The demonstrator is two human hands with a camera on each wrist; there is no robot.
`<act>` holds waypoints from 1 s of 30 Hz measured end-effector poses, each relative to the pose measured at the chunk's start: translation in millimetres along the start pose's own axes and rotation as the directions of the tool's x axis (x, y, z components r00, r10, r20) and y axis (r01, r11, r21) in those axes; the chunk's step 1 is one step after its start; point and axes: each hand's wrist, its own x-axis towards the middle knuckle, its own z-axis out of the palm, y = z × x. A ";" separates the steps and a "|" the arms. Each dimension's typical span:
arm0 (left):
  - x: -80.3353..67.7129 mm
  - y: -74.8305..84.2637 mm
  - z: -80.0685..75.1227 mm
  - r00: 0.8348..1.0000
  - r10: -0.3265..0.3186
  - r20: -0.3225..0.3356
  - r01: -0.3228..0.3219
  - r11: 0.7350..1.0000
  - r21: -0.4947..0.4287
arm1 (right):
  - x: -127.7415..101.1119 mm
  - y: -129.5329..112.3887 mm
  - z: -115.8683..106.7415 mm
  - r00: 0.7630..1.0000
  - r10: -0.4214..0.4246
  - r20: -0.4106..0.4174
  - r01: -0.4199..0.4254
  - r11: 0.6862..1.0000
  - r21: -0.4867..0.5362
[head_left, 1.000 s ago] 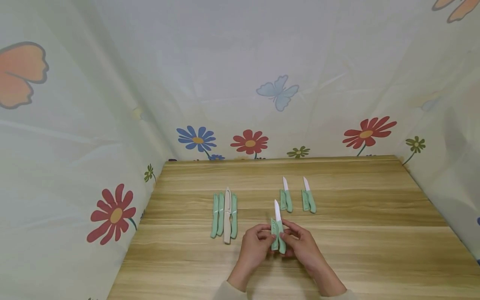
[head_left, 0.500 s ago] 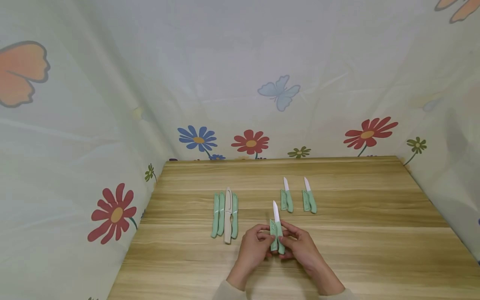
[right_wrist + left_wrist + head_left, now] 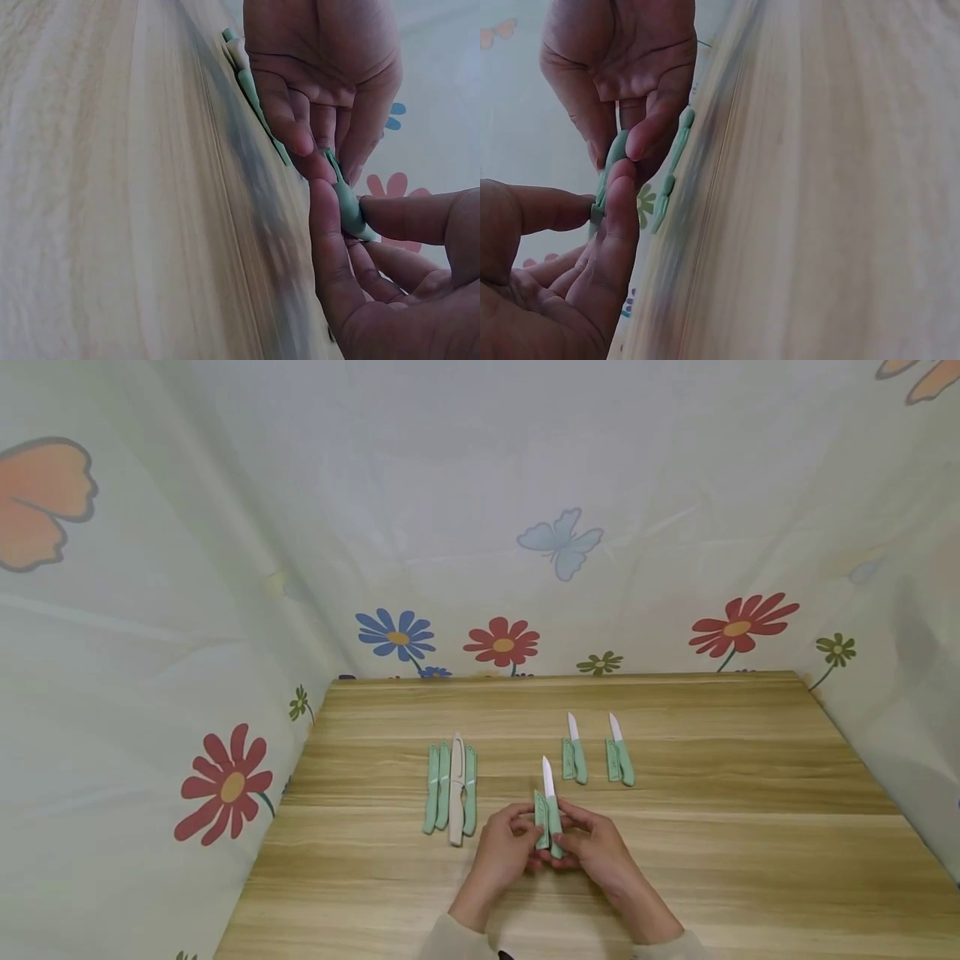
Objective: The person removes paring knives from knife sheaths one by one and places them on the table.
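Fingers of both hands pinched a small mint-green plastic-handled knife with a white blade (image 3: 548,810), the left hand (image 3: 504,852) closing thumb and fingertips on the handle's left side and the right hand (image 3: 596,852) doing the same on its right, so the knife sat between them just above the light wooden tabletop (image 3: 750,843), blade pointing away from the person. A mint-green sheath (image 3: 539,818) lay against the handle's left edge inside the same pinch; whether it was joined to the knife could not be told. Beyond the grip and slightly to its right lay two more green-handled white-bladed knives (image 3: 574,752) (image 3: 619,753), side by side and apart from each other, each with a green sheath beside its handle. Left of the grip, well apart, a tight row of sheathed knives (image 3: 450,787) rested on the wood, three green and one beige. Farther out, flower-printed pale fabric (image 3: 480,527) walled the table.
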 end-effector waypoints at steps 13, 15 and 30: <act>11.2 -0.5 -5.8 0.999 0.031 -0.043 -0.031 1.000 0.003 | 13.2 0.9 7.6 0.990 -0.020 -0.142 0.019 1.000 -0.013; 13.7 0.5 -6.2 0.998 0.037 -0.057 -0.035 0.999 0.035 | 15.2 0.7 9.5 0.987 -0.030 -0.160 0.027 0.999 -0.020; 39.9 11.3 -7.1 0.969 0.123 -0.214 -0.025 0.912 0.409 | 47.1 -2.8 22.1 0.967 -0.113 -0.228 0.064 0.975 -0.214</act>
